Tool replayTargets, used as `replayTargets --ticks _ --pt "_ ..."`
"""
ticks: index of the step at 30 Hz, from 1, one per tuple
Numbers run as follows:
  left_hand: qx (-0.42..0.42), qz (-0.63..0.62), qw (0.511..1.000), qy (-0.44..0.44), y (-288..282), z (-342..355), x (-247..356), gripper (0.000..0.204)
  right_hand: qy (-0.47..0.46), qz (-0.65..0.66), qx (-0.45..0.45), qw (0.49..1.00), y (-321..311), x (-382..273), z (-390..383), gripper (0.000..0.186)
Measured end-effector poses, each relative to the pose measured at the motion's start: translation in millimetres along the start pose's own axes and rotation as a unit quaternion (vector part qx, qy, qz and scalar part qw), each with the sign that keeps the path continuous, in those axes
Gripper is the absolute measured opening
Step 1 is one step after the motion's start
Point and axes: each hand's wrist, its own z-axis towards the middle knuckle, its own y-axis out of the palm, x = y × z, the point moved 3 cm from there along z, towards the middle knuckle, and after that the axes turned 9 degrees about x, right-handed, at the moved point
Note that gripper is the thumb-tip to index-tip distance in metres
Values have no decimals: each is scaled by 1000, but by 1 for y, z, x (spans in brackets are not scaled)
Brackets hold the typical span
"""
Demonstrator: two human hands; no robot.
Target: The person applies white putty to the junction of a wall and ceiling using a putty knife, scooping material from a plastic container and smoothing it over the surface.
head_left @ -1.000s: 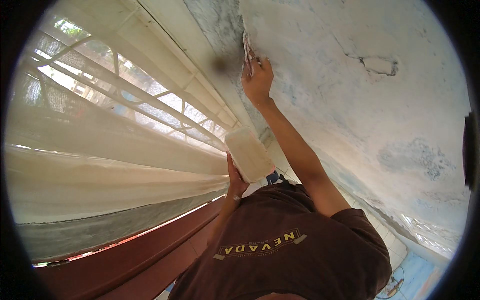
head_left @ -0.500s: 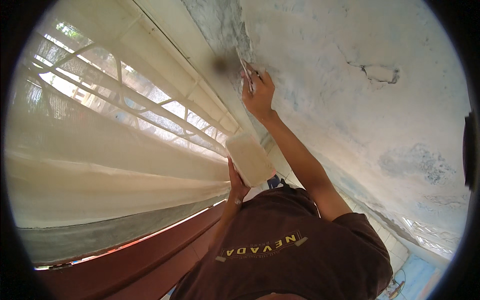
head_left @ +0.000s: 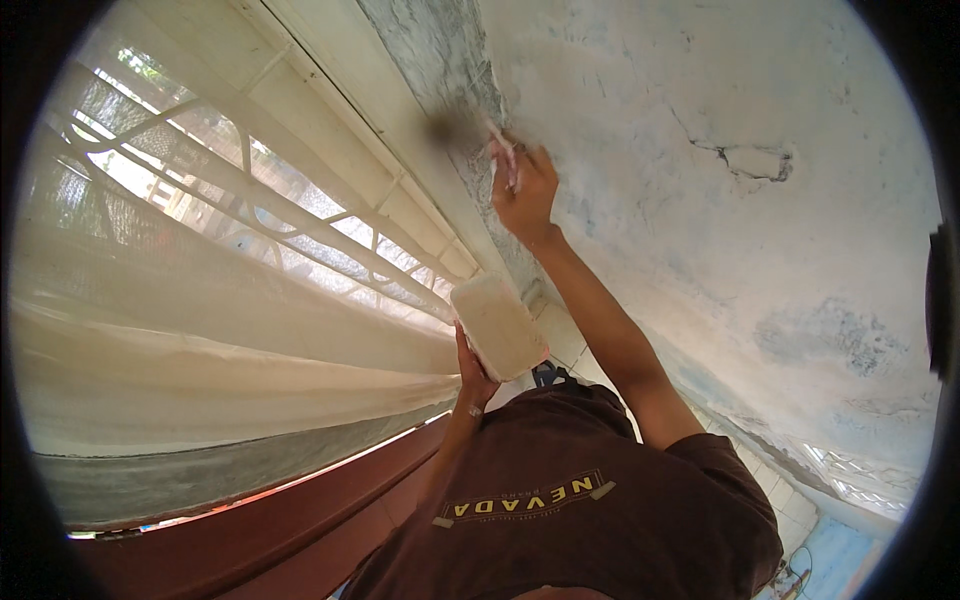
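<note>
My left hand (head_left: pixel 474 375) grips a cream-coloured rectangular plastic tub (head_left: pixel 500 325) from its left side, in front of my waist. Whether the pale face of the tub is a lid or its contents, I cannot tell. Farther up, my right hand (head_left: pixel 528 195) is closed around a thin, pale, white-smeared flat tool (head_left: pixel 499 138), whose exact kind is unclear. The tool's edge is blurred and lies at the border between the whitish patchy wall (head_left: pixel 620 190) and a rough grey strip (head_left: pixel 430 55) beside the window frame.
On the left, a sheer cream curtain (head_left: pixel 200 350) hangs over a window with curved bars (head_left: pixel 240 150). A dark red wooden surface (head_left: pixel 300 530) runs below it. The wall has a cracked patch (head_left: pixel 750 160). Pale floor tiles (head_left: pixel 560 330) and a cable (head_left: pixel 800 570) show lower down.
My right hand has shifted slightly right and down, and the tool in it has turned to show a broader pale side. The tub in my left hand has barely moved.
</note>
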Motion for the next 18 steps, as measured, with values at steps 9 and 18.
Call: replayTargets --ticks 9,18 --pt "-13 -32 999 -5 4 9 -3 76 4 -100 -79 992 5 -14 -2 22" --pt "-14 2 1000 20 7 8 5 83 400 -4 -277 874 -123 -50 -71 20"
